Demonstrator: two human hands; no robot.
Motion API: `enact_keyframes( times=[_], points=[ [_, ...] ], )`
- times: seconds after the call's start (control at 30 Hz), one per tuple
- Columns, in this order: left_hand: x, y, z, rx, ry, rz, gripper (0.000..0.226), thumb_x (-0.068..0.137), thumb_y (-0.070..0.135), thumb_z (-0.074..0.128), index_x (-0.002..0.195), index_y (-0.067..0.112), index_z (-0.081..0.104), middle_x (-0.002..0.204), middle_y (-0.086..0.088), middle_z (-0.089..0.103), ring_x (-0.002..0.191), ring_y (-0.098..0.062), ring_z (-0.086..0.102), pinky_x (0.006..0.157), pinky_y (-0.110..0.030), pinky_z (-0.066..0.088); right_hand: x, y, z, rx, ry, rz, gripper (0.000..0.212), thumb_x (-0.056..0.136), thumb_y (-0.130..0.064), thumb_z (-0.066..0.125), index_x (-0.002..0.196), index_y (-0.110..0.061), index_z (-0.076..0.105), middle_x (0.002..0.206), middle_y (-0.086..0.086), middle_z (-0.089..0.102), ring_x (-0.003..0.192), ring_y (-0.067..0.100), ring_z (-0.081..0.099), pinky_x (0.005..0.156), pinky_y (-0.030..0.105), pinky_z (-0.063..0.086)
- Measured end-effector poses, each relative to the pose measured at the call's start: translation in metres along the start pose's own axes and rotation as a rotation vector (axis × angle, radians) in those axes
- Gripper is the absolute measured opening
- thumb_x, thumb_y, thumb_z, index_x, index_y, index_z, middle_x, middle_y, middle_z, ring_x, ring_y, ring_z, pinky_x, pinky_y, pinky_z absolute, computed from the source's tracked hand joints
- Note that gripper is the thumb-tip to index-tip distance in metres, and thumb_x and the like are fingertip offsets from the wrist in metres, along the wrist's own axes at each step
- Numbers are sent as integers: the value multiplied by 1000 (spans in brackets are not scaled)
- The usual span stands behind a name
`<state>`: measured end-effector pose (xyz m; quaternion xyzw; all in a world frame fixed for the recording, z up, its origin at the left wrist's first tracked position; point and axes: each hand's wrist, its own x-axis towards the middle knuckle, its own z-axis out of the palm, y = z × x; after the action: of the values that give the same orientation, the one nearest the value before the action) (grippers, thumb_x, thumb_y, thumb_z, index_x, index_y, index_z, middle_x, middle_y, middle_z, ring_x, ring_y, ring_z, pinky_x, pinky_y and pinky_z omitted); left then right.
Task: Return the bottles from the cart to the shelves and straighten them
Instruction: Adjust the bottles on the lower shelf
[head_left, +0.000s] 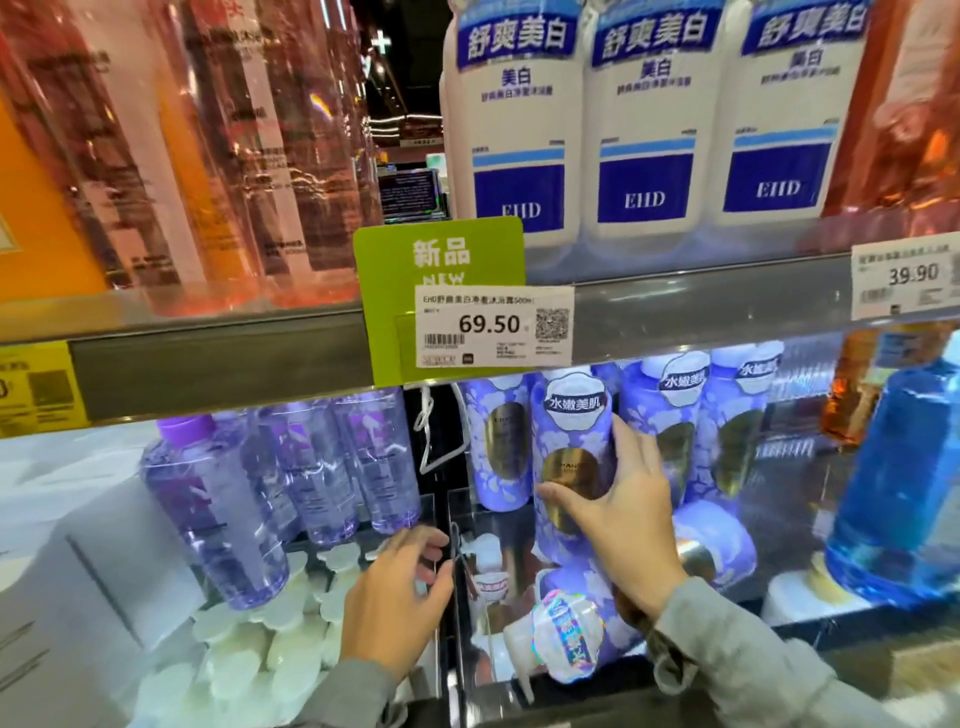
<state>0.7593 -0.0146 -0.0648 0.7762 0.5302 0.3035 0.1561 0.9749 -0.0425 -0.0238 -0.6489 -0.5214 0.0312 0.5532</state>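
Observation:
My right hand (618, 509) grips a purple floral pump bottle with a gold oval label (569, 441) on the lower shelf, thumb across its front and fingers round its right side. More bottles of the same kind (680, 415) stand behind and to the right of it. My left hand (395, 597) is at the clear acrylic divider (452, 525) beside that row, fingers curled at its edge. Clear purple bottles (332, 467) stand left of the divider.
White and blue bottles (644, 130) fill the upper shelf, with a green tag and 69.50 price label (493, 327) on its rail. A large blue bottle (904, 478) stands at right. Pump heads (550, 639) of the shelf below poke up near my wrists.

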Motion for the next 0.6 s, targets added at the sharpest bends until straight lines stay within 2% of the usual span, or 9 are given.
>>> enact_keyframes(
  times=[0.13, 0.3, 0.4, 0.5, 0.6],
  points=[
    [-1, 1, 1, -6, -12, 13, 17, 89, 32, 57, 101, 43, 50, 94, 26, 55, 79, 10, 56, 71, -14, 47, -2, 4, 1, -66, -14, -8, 89, 69, -24, 84, 140, -3, 37, 134, 12, 45, 127, 25, 39, 102, 20, 26],
    [-2, 0, 0, -34, 4, 16, 18, 89, 31, 58, 102, 42, 51, 95, 26, 54, 79, 10, 56, 72, -17, 49, -2, 0, 3, -78, 39, 19, 87, 71, -13, 81, 141, -2, 30, 138, 17, 38, 129, 33, 36, 109, 44, 32],
    [-3, -3, 1, -45, 11, 14, 18, 88, 31, 58, 101, 42, 51, 96, 24, 54, 79, 8, 56, 73, -21, 50, 0, -1, 4, -117, 72, 42, 82, 70, -12, 81, 137, -2, 33, 135, 18, 36, 124, 34, 37, 107, 43, 32],
    [-4, -3, 2, -46, 23, 0, 17, 87, 31, 59, 99, 41, 52, 94, 23, 55, 77, 6, 57, 73, -24, 51, 3, -3, 7, -95, 135, 43, 65, 66, -8, 82, 114, -4, 39, 116, 13, 37, 108, 34, 42, 95, 41, 37],
    [-6, -3, 1, -43, 24, -14, 17, 87, 31, 59, 99, 40, 54, 92, 22, 55, 75, 6, 56, 75, -27, 51, 5, 0, 10, -47, 136, 34, 55, 67, -3, 80, 99, -10, 35, 104, 7, 39, 96, 32, 47, 82, 37, 38]
  ],
)
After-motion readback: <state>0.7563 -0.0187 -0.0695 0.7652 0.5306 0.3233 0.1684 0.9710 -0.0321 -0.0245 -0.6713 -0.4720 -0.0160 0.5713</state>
